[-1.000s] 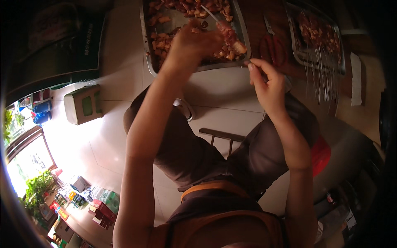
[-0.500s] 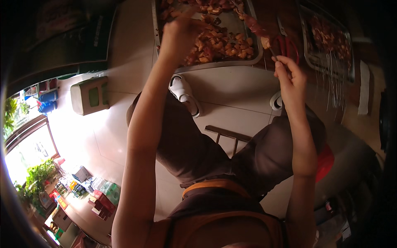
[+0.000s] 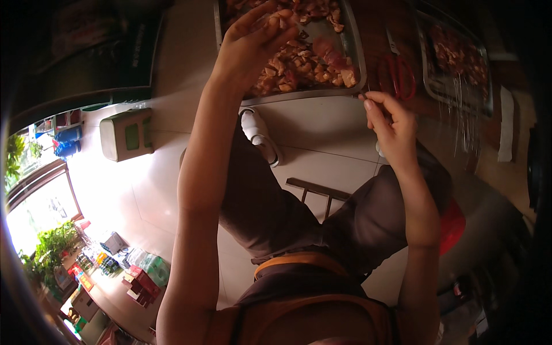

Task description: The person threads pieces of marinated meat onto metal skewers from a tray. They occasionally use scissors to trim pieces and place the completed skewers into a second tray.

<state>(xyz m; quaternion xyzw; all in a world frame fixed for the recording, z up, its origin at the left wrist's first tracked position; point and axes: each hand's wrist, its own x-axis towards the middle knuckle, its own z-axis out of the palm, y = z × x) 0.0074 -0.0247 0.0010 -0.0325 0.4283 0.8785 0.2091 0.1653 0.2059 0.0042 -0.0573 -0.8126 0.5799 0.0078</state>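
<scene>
A metal skewer, pinched by its end between the thumb and fingers of my right hand (image 3: 394,123), points up and left over the near right corner of a metal tray (image 3: 299,96). Threaded meat (image 3: 332,56) on it hangs low over loose marinated meat pieces (image 3: 282,72) in that tray. My left hand (image 3: 250,49) is over the left part of the tray, its fingers bent and apart. Whether a small piece lies between those fingers is too dim to make out.
Red-handled scissors (image 3: 399,75) lie right of the tray. Farther right, a second tray (image 3: 454,100) holds meat skewers, their bare ends (image 3: 463,115) sticking out over its near edge. A pale bin (image 3: 123,135) stands on the floor at left. My legs and a shoe (image 3: 256,135) are below.
My right hand has moved down and left, bringing the skewered meat lower over the tray. My left hand has lifted slightly, and its fingers have spread.
</scene>
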